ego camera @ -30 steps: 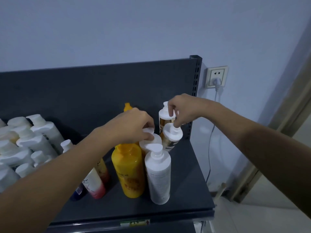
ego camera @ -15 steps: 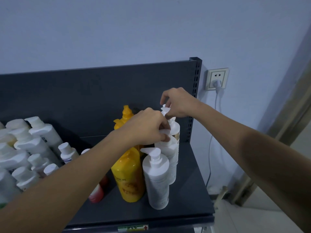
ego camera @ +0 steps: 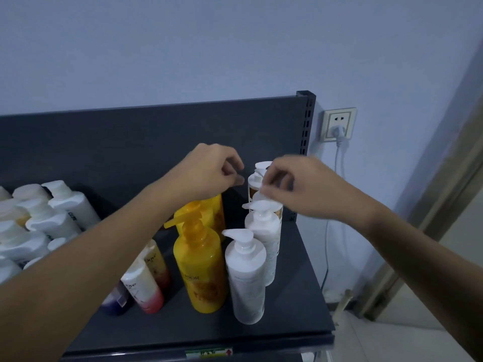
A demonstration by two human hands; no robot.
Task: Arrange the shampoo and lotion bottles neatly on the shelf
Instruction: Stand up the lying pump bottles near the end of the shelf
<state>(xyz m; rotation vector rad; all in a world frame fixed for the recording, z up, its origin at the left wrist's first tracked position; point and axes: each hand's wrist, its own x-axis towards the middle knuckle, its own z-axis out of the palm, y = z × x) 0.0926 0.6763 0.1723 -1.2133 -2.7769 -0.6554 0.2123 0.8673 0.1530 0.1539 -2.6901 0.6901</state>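
A row of pump bottles runs front to back at the right end of the dark shelf (ego camera: 300, 309): a white pump bottle (ego camera: 245, 280), a second white bottle (ego camera: 264, 231), then two gold-labelled bottles, the rear one (ego camera: 254, 182) against the back panel. My right hand (ego camera: 303, 186) pinches the white pump head of the nearer gold-labelled bottle (ego camera: 261, 198). To their left stand a yellow pump bottle (ego camera: 201, 267) and a second yellow one (ego camera: 215, 212) behind it. My left hand (ego camera: 209, 171) hovers over the rear yellow bottle with fingers curled; its pump is hidden.
Two pink-and-white Dove bottles (ego camera: 142, 286) and a purple bottle (ego camera: 117, 300) lean under my left forearm. Several white bottles (ego camera: 52, 218) crowd the shelf's left side. A wall socket with a plugged cable (ego camera: 338, 126) is right of the shelf post. Bare shelf lies along the front edge.
My left hand has left the second white bottle's pump and moved up and left over the yellow bottles. My right hand came down from the rear bottle onto the nearer gold-labelled one.
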